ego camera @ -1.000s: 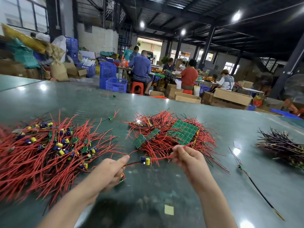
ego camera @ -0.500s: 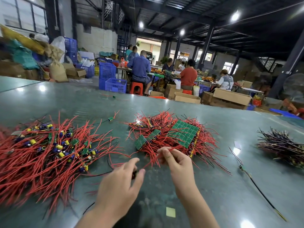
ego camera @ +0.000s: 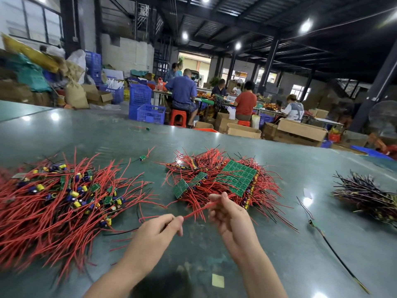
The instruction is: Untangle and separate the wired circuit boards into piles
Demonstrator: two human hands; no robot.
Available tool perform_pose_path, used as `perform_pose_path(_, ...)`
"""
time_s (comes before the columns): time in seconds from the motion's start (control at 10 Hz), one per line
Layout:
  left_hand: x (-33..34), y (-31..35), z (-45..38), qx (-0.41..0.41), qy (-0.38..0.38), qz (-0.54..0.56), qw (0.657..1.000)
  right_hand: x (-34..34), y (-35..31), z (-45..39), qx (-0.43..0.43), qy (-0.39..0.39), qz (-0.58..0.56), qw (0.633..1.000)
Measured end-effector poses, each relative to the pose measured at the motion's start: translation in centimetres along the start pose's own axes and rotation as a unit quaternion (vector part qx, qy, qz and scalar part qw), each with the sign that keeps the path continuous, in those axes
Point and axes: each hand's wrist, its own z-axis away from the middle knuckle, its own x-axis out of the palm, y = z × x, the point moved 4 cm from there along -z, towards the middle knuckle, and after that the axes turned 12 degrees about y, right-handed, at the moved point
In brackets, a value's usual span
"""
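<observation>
Stretching across the lower frame is a glossy grey-green table (ego camera: pixel 279 254), reflecting ceiling lamps as bright spots. Room behind: dim warehouse w/ dark steel beams, round lamps, tall windows at upper left. Past the table's far edge sit blue crates (ego camera: pixel 150 112), cardboard boxes (ego camera: pixel 300 130), sacks (ego camera: pixel 75 94) and a red stool (ego camera: pixel 178 117); several people sit at benches w/ backs mostly turned. A fan (ego camera: pixel 384 117) stands at far right.

On the table, left: big pile (ego camera: pixel 60 201) of red-wired boards w/ yellow and blue capacitors. Centre: tangled heap (ego camera: pixel 219 183) of red wires and green boards, incl. one large green panel (ego camera: pixel 238 177) lying on top. Right edge: dark bundle (ego camera: pixel 369 196) of black/purple wires. Between heap and bundle, one loose black lead (ego camera: pixel 335 252) runs toward the near right corner. A lone small board (ego camera: pixel 142 157) w/ red wire lies beyond, between pile and heap; another tiny one sits farther back. A pale square scrap (ego camera: pixel 218 280) lies near the bottom centre.

Left hand (ego camera: pixel 156 235): fingers curled, thumb and forefinger pinching a red wire (ego camera: pixel 195 210) at its near end. Right hand (ego camera: pixel 229 216): fingers curled round the same wire higher up, right at the heap's near edge. Wire runs taut between the 2 hands, raised off the table; its far end disappears into the heap. Can't tell which board it belongs to.
</observation>
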Motion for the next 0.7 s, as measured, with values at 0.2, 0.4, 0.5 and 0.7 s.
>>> perform_pose_path(0.2,1.1,2.2,1.3,-0.180,-0.210,0.193,0.941,-0.4,1.0,-0.6,0.123,0.029,-0.132,0.983)
perform_pose_path(0.4,-4.5,1.3,-2.7,-0.175,-0.084,-0.009,0.981,-1.1,0.8,-1.3,0.121,0.000,-0.061,0.991)
perform_pose_path(0.5,-10.8,0.0,-7.2,-0.004,0.117,-0.269,0.956,-1.0,1.8,-1.2,0.172,-0.002,-0.081,0.982)
perform_pose_path(0.7,-16.9,-6.2,-12.7,-0.026,0.189,-0.584,0.789,-1.5,3.0,-1.1,0.192,0.039,-0.062,0.979)
